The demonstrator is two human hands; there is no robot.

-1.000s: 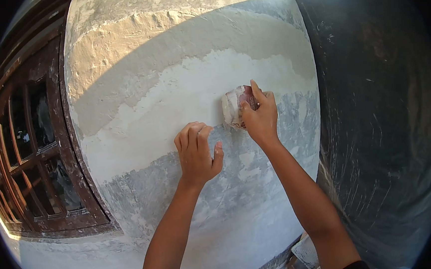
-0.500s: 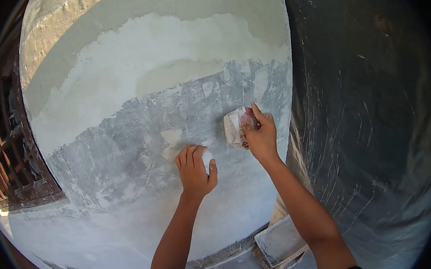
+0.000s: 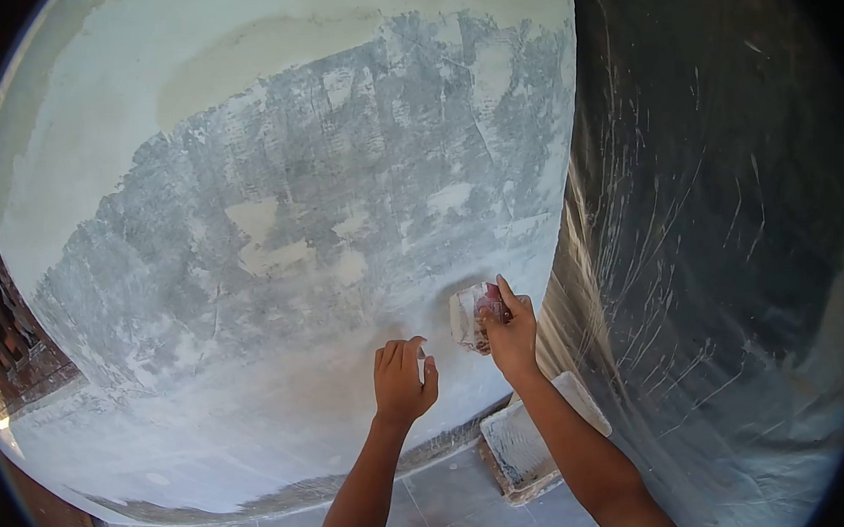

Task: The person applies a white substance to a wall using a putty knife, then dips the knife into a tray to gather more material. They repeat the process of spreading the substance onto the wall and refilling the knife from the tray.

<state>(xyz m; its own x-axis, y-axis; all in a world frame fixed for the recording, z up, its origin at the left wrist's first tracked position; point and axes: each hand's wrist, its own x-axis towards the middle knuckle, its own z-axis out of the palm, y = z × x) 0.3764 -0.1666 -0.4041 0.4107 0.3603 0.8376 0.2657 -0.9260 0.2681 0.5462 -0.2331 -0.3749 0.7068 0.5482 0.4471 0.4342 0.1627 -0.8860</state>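
In my right hand [image 3: 512,337] is a flat, plaster-smeared piece [image 3: 469,319] with a reddish patch, gripped between thumb and fingers. It sits close to the wall [image 3: 256,402], whose surface is part grey and part coated in white. My left hand [image 3: 403,380] is to the left of it, fingers curled, near the whitish lower stretch of the same wall. A small pale thing [image 3: 422,363] shows between its thumb and fingers; its kind is hard to make out.
On the tiled floor [image 3: 438,497] by the wall's foot stands a plaster-stained tray [image 3: 525,442], partly behind my right forearm. Dark plastic sheeting [image 3: 724,242] hangs along the right. A brown wooden grille [image 3: 6,332] is at the left edge.
The view has tipped downward, bringing more floor and the tray into sight. Both hands are lower on the wall, each still holding its piece.
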